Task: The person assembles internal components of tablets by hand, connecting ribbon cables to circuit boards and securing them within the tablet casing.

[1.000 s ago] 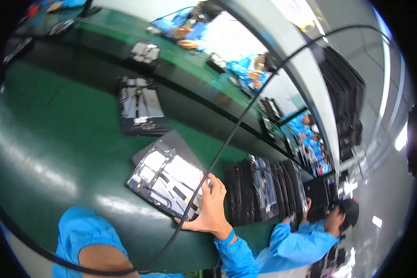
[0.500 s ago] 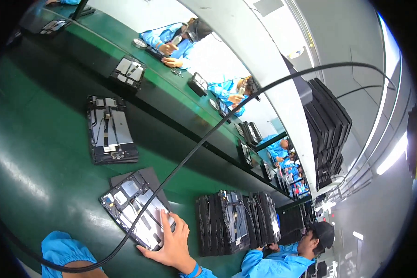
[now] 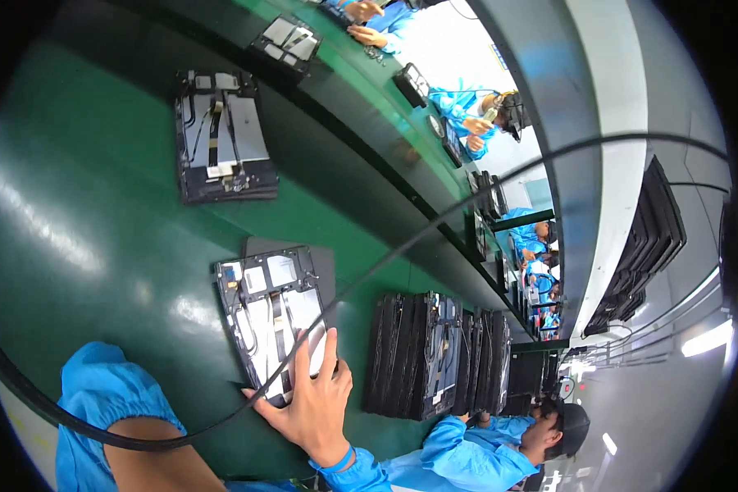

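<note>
An opened tablet (image 3: 258,307) lies face up on the green table, with batteries, flex cables and dark frame parts showing. A dark grey flat panel (image 3: 324,266) sticks out from under its far side. My right hand (image 3: 316,402) spans the tablet's near end, thumb by the lower left corner and fingers on its bright surface. My left forearm (image 3: 152,455), its blue sleeve (image 3: 111,385) pushed up, comes in at the lower left. The left hand itself is out of sight below the edge.
A stack of opened tablets (image 3: 221,135) lies farther off. Right of my hand stands a row of black tablets (image 3: 406,357) on edge, beside a seated person (image 3: 500,451) in blue. Across a divider others work. A black cable (image 3: 435,221) crosses the view.
The view has shifted, so the tablets and the row appear displaced. My right hand stays on the same tablet, which appears more upright in the picture.
</note>
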The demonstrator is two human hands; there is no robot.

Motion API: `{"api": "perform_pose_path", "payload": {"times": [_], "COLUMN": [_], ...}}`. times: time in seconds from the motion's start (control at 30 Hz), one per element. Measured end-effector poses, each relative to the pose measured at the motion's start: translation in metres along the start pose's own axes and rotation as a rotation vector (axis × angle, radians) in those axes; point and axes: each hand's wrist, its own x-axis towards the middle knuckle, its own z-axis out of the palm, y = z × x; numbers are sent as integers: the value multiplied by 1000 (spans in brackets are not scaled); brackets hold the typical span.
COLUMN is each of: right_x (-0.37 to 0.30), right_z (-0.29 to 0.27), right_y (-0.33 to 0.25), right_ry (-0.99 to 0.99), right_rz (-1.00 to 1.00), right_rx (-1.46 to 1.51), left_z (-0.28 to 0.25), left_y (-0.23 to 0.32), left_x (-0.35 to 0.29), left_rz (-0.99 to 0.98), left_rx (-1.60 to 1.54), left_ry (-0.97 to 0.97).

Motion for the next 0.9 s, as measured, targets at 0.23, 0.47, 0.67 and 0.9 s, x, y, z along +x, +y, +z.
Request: {"api": "perform_pose_path", "payload": {"times": [0.23, 0.47, 0.67, 0.9], "right_x": [-17, -17, -8, -8], "right_z": [4, 5, 7, 16], "right_y": [4, -1, -15, -30], "right_ry": [-17, -60, -35, 32], "right_rz": [8, -29, 48, 134], "right_rx": [-42, -32, -52, 197], "left_z": [3, -4, 6, 34], "left_y": [8, -19, -33, -44], "left_x": [-41, -7, 24, 53], "left_rz": [48, 130, 56, -92], "left_rx": [67, 16, -151, -340], "left_ry": [131, -17, -222, -370]}}
